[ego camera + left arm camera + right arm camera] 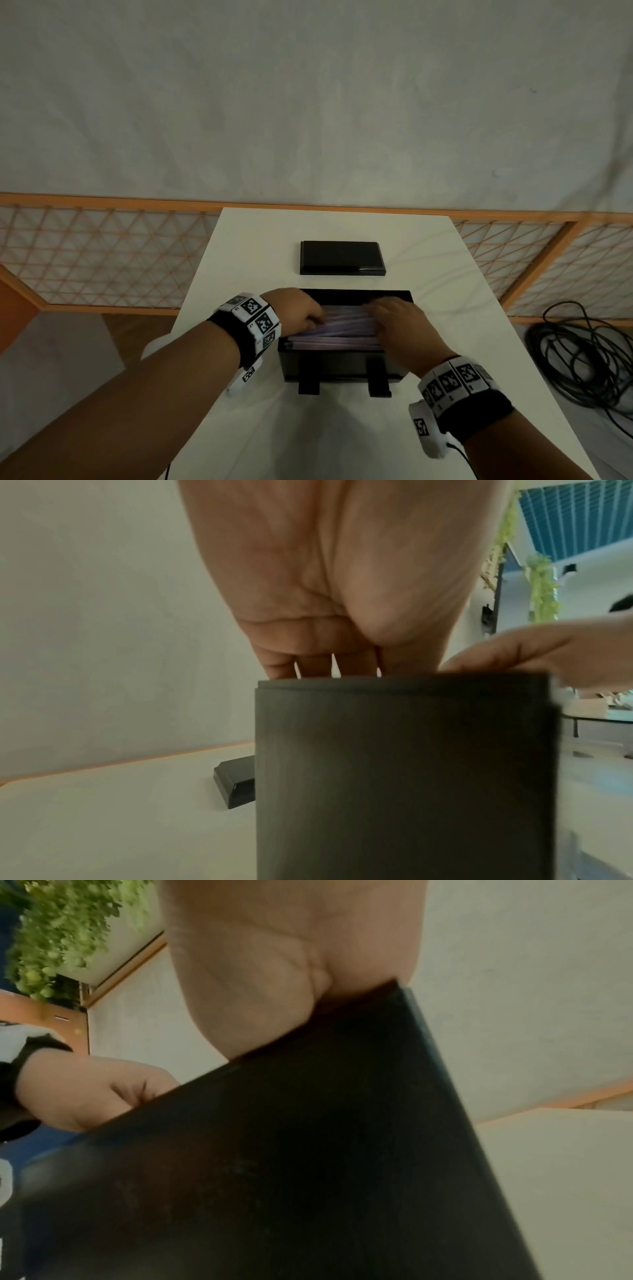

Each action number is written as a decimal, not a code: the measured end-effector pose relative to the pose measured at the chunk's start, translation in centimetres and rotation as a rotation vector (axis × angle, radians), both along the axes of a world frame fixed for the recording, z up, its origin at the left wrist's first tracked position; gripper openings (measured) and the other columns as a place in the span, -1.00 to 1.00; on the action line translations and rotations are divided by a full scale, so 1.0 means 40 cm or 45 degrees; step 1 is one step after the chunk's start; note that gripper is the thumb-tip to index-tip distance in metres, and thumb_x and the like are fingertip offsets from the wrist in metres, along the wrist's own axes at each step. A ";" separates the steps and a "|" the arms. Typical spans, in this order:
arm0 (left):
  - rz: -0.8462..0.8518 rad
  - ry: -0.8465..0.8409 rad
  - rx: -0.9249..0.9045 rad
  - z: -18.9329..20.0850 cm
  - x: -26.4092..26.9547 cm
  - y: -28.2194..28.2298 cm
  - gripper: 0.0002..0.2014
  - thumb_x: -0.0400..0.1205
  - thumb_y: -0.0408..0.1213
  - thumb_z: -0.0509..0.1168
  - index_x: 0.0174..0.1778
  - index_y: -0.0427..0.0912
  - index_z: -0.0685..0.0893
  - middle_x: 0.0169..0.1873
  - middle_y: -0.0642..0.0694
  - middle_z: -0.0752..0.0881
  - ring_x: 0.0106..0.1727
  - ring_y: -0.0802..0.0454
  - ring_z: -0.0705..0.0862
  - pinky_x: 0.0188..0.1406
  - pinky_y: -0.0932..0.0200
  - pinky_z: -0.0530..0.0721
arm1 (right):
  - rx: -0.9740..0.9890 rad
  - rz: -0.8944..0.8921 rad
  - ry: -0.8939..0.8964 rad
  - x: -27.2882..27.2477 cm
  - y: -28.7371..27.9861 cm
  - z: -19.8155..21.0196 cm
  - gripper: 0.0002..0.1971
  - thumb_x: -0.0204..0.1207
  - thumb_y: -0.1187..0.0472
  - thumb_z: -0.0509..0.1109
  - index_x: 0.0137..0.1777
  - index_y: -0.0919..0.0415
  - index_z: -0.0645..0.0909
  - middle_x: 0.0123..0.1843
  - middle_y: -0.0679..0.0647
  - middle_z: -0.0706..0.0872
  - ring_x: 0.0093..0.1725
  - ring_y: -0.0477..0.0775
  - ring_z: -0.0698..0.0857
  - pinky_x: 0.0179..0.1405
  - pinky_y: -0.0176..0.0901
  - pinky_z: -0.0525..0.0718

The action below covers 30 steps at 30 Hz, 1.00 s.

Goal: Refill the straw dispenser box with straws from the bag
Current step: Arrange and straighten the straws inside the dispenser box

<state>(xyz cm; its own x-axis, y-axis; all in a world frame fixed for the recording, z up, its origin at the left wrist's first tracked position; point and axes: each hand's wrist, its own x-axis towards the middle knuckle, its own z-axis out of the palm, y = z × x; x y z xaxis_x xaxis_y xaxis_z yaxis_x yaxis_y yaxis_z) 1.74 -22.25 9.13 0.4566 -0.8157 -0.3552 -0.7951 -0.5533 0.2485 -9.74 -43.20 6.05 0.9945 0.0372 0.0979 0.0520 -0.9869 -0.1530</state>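
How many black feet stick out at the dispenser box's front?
2: the left foot and right foot project from the dispenser box onto the table; others may be hidden.

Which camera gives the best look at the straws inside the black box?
The head view: it looks down into the open dispenser box, where the pale straws lie lengthwise between the left hand and right hand. Both wrist views show only the box's dark outer wall and the palms, so no straws appear there.
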 end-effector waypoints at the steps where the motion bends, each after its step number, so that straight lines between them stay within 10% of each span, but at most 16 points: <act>1: -0.030 -0.023 0.046 -0.003 -0.004 0.001 -0.65 0.68 -0.18 0.18 0.39 0.01 0.57 0.34 -0.03 0.64 0.34 -0.04 0.57 0.35 0.12 0.46 | -0.034 0.001 0.092 0.002 0.000 0.001 -0.61 0.49 0.12 0.07 0.16 0.06 0.68 0.14 0.06 0.76 0.16 0.15 0.69 0.18 -0.08 0.58; 5: -0.045 -0.053 0.052 -0.003 -0.015 0.005 -0.66 0.69 -0.14 0.14 0.36 0.00 0.61 0.31 -0.03 0.67 0.32 -0.04 0.58 0.36 0.11 0.48 | 0.088 -0.019 0.249 -0.004 0.003 0.010 -0.73 0.59 0.04 0.19 0.06 0.04 0.71 0.02 0.01 0.78 0.03 0.09 0.71 0.03 -0.11 0.64; 11: 0.362 -0.260 -0.312 0.006 -0.030 0.086 -0.69 0.62 -0.08 0.21 0.19 -0.17 0.52 -0.06 -0.11 0.63 -0.06 -0.05 0.61 -0.10 0.10 0.58 | 0.492 -0.546 -0.244 -0.051 -0.088 0.012 -0.71 0.57 0.23 0.33 0.26 0.23 0.64 0.20 0.17 0.73 0.17 0.20 0.69 0.22 -0.07 0.56; 14: 0.617 0.054 -0.119 -0.002 -0.047 0.111 -0.61 0.62 -0.06 0.21 0.26 -0.21 0.39 -0.15 -0.11 0.63 -0.25 0.02 0.58 -0.33 0.17 0.57 | 0.548 -0.653 0.278 -0.058 -0.095 -0.003 -0.67 0.67 0.04 0.15 0.28 0.17 0.57 0.15 0.18 0.73 0.11 0.20 0.69 0.06 -0.04 0.60; 17: 0.747 0.404 -0.168 -0.024 -0.065 0.101 -0.69 0.64 -0.17 0.14 0.23 -0.24 0.39 -0.24 -0.15 0.65 -0.42 0.04 0.60 -0.55 0.19 0.59 | 0.404 -0.623 0.273 -0.050 -0.077 -0.009 -0.68 0.71 0.12 0.02 0.10 0.25 0.59 0.05 0.25 0.75 0.02 0.26 0.69 -0.12 -0.10 0.52; 23: 0.631 0.084 -0.588 0.025 -0.079 0.086 -0.59 0.63 -0.28 0.13 0.42 -0.12 0.31 -0.30 0.03 0.61 -0.42 0.22 0.51 -0.47 0.31 0.39 | 0.441 -0.635 -0.180 -0.089 -0.093 0.036 -0.70 0.70 0.13 0.01 0.12 0.13 0.59 -0.08 0.12 0.73 -0.10 0.22 0.68 -0.13 -0.06 0.57; 30: 0.694 0.177 -0.474 0.024 -0.062 0.065 -0.65 0.64 -0.25 0.13 0.35 -0.19 0.41 0.00 -0.18 0.71 -0.11 -0.07 0.67 -0.09 0.08 0.65 | 0.404 -0.695 0.012 -0.056 -0.107 0.034 -0.69 0.68 0.17 0.02 0.03 0.17 0.61 -0.03 0.16 0.76 -0.11 0.15 0.66 -0.10 -0.10 0.56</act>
